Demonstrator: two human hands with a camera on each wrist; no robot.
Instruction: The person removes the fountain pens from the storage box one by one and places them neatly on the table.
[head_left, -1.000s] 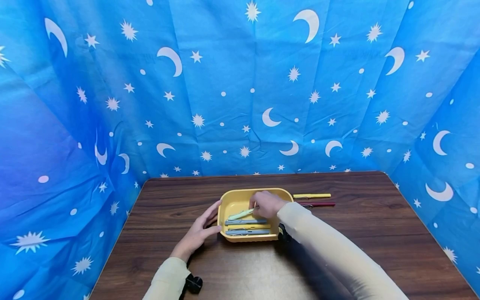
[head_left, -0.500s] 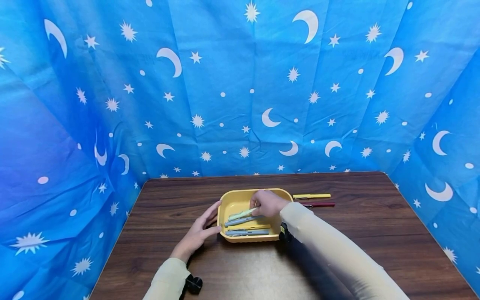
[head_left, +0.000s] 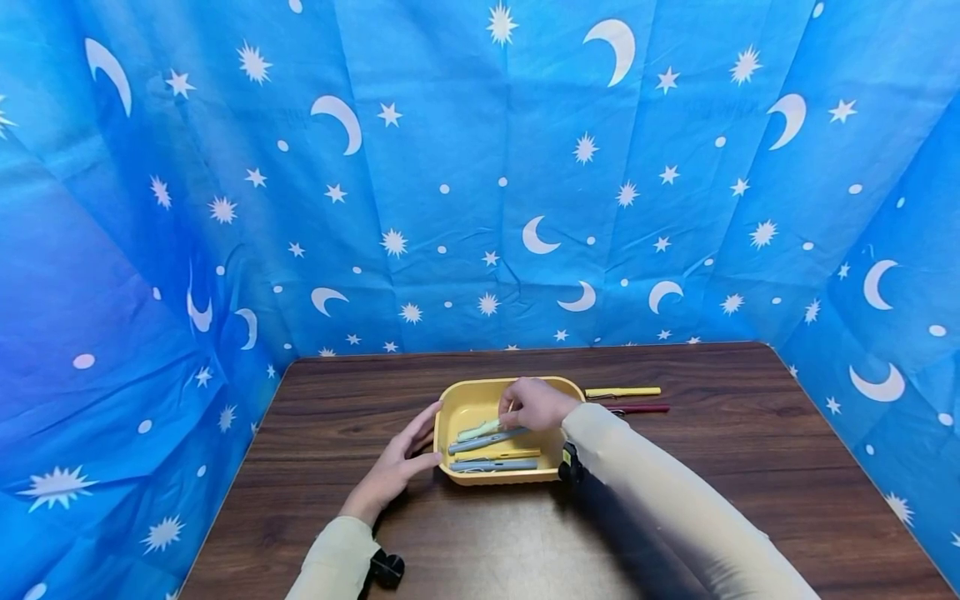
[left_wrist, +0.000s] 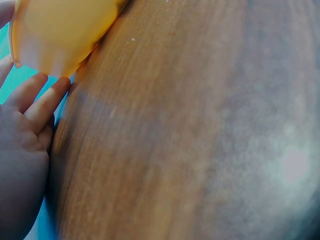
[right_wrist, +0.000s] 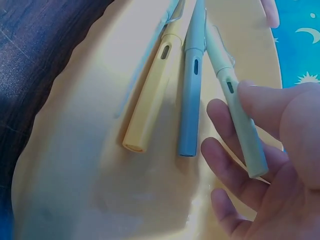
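My right hand (head_left: 540,404) reaches into a yellow plastic bin (head_left: 502,478) and pinches a light green pen (right_wrist: 241,122) between thumb and fingers. The pen's capped end points left in the head view. Beside it lies a blue-grey pen (right_wrist: 189,115), slanted in the bin. Nearer the bin's front are a yellow pen (right_wrist: 152,100) and another blue-grey pen (head_left: 495,465), roughly parallel. My left hand (head_left: 390,468) rests against the bin's left end, thumb at the front corner and fingers spread along the side. In the left wrist view, straight fingers touch the bin's outer wall.
Right of the bin, a yellow pen (head_left: 624,392) and a dark red pen (head_left: 645,409) lie on the brown wooden table (head_left: 750,467). A blue curtain (head_left: 450,208) with moons and stars surrounds the table's back and sides.
The light green pen has shifted slightly in my right hand's grasp. Next to it, the blue-grey pen has turned from nearly level to slanted. My left hand has stayed at the bin's left end.
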